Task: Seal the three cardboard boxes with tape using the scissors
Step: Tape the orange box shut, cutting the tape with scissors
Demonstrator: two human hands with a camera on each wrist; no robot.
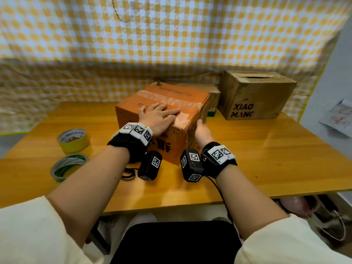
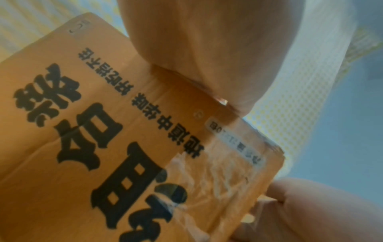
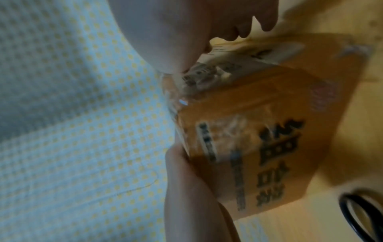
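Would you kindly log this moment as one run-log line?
left hand: flat on taped top of orange cardboard box | right hand: against box's right side | yellow tape roll, black-handled scissors: idle on wooden table

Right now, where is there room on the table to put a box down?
The bare wooden table right of the orange cardboard box, in front of the brown XIAO MANG box, is free. The left is crowded: yellow tape roll, green tape roll.
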